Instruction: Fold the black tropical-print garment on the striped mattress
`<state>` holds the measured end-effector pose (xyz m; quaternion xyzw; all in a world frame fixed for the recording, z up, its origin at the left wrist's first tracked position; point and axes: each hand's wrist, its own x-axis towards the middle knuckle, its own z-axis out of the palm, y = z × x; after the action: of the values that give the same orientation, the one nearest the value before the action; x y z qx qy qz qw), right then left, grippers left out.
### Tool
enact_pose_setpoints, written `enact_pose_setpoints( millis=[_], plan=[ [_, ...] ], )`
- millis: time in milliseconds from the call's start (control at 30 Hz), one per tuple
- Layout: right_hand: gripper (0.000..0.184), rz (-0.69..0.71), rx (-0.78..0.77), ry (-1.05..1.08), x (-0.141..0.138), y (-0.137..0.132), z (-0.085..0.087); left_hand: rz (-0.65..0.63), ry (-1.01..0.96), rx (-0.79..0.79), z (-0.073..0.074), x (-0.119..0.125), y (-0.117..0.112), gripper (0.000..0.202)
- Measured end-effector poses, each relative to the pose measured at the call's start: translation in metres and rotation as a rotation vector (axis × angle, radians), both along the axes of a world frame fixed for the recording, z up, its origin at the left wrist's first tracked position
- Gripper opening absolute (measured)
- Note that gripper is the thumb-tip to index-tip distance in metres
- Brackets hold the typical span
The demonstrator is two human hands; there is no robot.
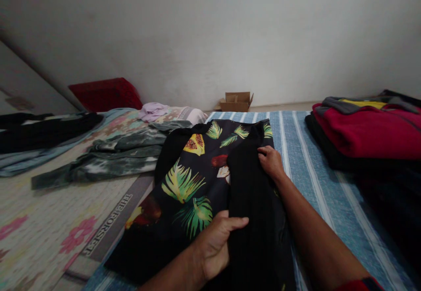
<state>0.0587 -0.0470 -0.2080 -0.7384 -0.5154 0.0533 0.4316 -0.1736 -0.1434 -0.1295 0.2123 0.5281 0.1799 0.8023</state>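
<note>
From where I stand, the shirt [210, 186], dark with leaves and fruit, lies on a striped sheet [305, 150], 1 black sleeve [248, 186] laid along its right side. The right hand [270, 163] is at the shirt's right edge, fingers curled, their tips pinching the black cloth. The left hand [215, 245] is over the shirt's near half, thumb stretched across onto the sleeve; its other fingers are bent and partly hidden, and I can't tell whether they grip. The left forearm blocks my view of some of the shirt's near end.

Plenty crowds around. Left of the shirt, mottled grey-green clothing [121, 157] reaches right up to its edge, on a flowered spread [42, 212]. Farther left of the shirt are dark clothes [49, 131]. Beyond the shirt, a small carton [235, 103] sits near the wall [210, 41]; a lilac cloth [153, 111] and a red thing [105, 94] I can't identify are beyond it to the left. Well to the shirt's right, apart from it, is a clothes pile [368, 129], mostly red above black.
</note>
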Motion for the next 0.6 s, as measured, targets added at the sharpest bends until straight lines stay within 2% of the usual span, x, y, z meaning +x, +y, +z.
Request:
enact_pose_setpoints(
  millis=[267, 400, 600],
  plan=[
    [0.029, -0.012, -0.018, -0.012, 0.0, -0.001, 0.001, -0.229, -0.079, 0.068, 0.011, -0.015, -0.004, 0.046],
    [0.029, -0.027, -0.025, -0.012, 0.0, -0.002, 0.002, -0.375, -0.069, 0.174, 0.012, -0.025, -0.01, 0.045],
    [0.03, -0.034, -0.03, -0.011, 0.0, -0.002, 0.002, -0.48, -0.01, 0.326, 0.01, -0.029, -0.017, 0.052]
  ],
)
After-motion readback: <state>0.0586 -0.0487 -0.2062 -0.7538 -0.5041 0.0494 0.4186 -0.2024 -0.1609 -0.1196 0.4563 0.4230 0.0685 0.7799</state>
